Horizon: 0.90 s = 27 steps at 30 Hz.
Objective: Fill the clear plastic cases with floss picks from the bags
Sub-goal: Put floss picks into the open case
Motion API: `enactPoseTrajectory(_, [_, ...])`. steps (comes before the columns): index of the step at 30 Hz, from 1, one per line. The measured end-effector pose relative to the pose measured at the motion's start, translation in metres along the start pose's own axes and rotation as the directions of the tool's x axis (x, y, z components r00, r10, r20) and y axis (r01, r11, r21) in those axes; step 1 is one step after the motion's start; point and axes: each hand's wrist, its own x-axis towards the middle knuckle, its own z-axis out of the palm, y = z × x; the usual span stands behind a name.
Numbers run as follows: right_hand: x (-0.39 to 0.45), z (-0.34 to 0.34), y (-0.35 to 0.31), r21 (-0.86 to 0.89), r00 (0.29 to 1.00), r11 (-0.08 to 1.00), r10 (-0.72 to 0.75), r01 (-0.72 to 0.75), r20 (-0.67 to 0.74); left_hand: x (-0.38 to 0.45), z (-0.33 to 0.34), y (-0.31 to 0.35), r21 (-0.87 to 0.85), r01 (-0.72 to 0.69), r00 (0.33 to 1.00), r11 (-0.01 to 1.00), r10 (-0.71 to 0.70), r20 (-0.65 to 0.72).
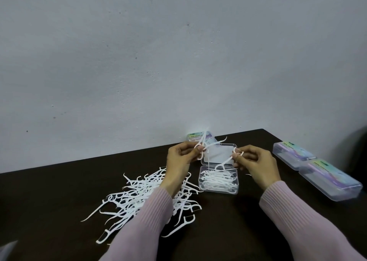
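An open clear plastic case [218, 189] stands on the dark table, partly filled with white floss picks, its lid [219, 154] raised behind it. My left hand [179, 161] pinches a few floss picks [203, 143] just left of the lid. My right hand [253, 162] pinches a single floss pick [226, 162] by its head, the handle pointing down into the case. A loose pile of white floss picks [143, 193] lies on the table to the left, partly under my left forearm.
Two closed clear cases with coloured labels [294, 154] [329, 181] lie at the right of the table. Another labelled case [200, 136] stands against the grey wall behind the lid. The table's right edge runs past the closed cases. A pale object [7, 249] shows at bottom left.
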Motion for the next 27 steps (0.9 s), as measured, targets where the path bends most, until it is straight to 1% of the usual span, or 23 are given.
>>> enactPoseTrajectory(2, [-0.0007,0.0014,0.0014,-0.044,1.0,0.999,0.003,-0.001,0.031,-0.0021,0.0013,0.0003,0.028,-0.01,1.0,1.0,0.009,0.027])
enactPoseTrajectory(4, [-0.0012,0.004,0.0037,-0.157,0.997,0.987,-0.009,0.021,0.076,-0.0031,0.0015,0.0007,0.066,-0.03,0.999,0.997,0.027,0.035])
enactPoseTrajectory(7, [-0.0024,0.0077,0.0054,-0.348,0.989,0.932,-0.056,0.101,0.137,-0.0018,0.0005,0.0001,0.124,-0.058,0.998,0.991,0.055,0.023])
enactPoseTrajectory(10, [-0.003,0.0085,0.0043,-0.43,0.977,0.885,-0.109,0.18,0.184,-0.0009,0.0005,-0.0008,0.192,-0.085,0.996,0.978,0.083,0.017])
enactPoseTrajectory(12, [-0.0021,0.0081,0.0039,-0.417,0.977,0.889,-0.129,0.19,0.171,-0.0019,0.0013,-0.002,0.245,-0.115,0.993,0.963,0.109,0.038])
enactPoseTrajectory(14, [-0.0011,0.0071,0.0044,-0.404,0.983,0.898,-0.139,0.178,0.122,-0.0035,0.002,-0.0034,0.283,-0.135,0.991,0.95,0.124,0.057])
enactPoseTrajectory(16, [0.0005,0.0047,0.0052,-0.412,0.988,0.898,-0.145,0.154,0.053,-0.0043,0.0029,-0.004,0.296,-0.131,0.991,0.946,0.117,0.065])
enactPoseTrajectory(18, [0.0016,0.0021,0.0044,-0.378,0.989,0.916,-0.146,0.134,-0.003,-0.0048,0.0035,-0.0041,0.286,-0.112,0.993,0.952,0.101,0.052])
enactPoseTrajectory(20, [0.0013,0.0015,0.0034,-0.345,0.989,0.927,-0.145,0.146,0.03,-0.0057,0.0045,-0.0028,0.229,-0.085,0.996,0.97,0.077,0.041])
enactPoseTrajectory(23, [-0.003,0.0049,0.0021,-0.378,0.977,0.903,-0.164,0.204,0.136,-0.0075,0.006,-0.0006,0.166,-0.064,0.997,0.984,0.056,0.053])
enactPoseTrajectory(25, [-0.0043,0.0073,0.002,-0.392,0.975,0.897,-0.157,0.207,0.155,-0.007,0.0059,0.0012,0.137,-0.056,0.997,0.989,0.049,0.056])
enactPoseTrajectory(27, [-0.0055,0.0084,0.0001,-0.358,0.977,0.914,-0.14,0.191,0.163,-0.0056,0.0057,0.0024,0.1,-0.042,0.998,0.994,0.036,0.058])
